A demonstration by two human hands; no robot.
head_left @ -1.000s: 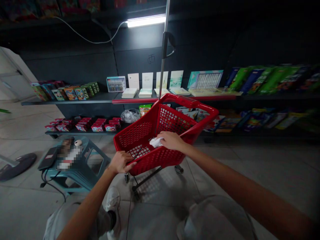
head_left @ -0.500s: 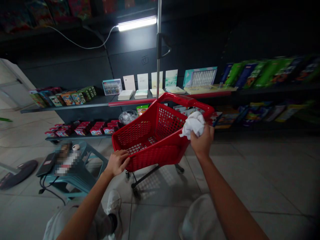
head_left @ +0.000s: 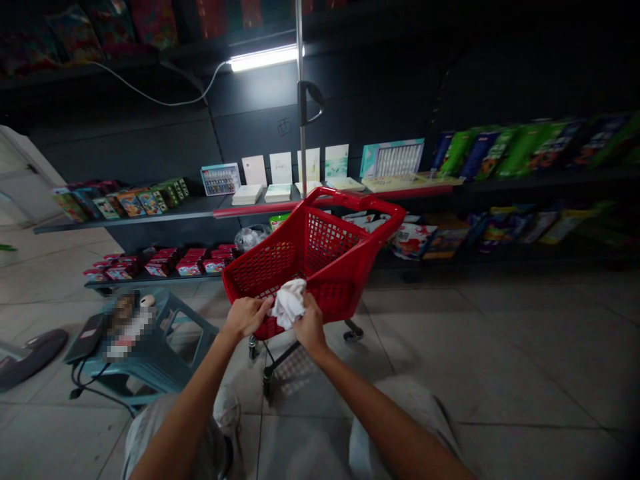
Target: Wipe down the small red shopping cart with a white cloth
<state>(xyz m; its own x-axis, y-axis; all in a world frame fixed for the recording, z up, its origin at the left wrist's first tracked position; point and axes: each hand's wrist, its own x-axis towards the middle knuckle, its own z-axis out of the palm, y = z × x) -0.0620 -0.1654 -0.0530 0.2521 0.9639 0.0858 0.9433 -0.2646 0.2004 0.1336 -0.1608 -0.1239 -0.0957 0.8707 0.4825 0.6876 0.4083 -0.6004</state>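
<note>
A red plastic shopping cart (head_left: 330, 301) on dark wheels stands in front of me, its mesh basket showing nothing inside. My left hand (head_left: 249, 316) grips the cart's near rim at the left corner, with the thumb close to the cloth. In my right hand (head_left: 311, 327) is a crumpled white cloth (head_left: 290, 303), bunched in closed fingers and pressed against the near side rim, just right of my left hand.
Left of the cart is a blue-grey stool (head_left: 165, 347) with a dark device and cables on it. Behind are shelves (head_left: 190, 208) with boxes, booklets and snack bags (head_left: 525, 150). A metal pole (head_left: 301, 143) rises behind the cart. A round dark base (head_left: 40, 357) stands at far left.
My right hand has carried the white cloth from near the cart's handle leftward and down along the rim, close to my left hand. The left hand stays on the rim.
</note>
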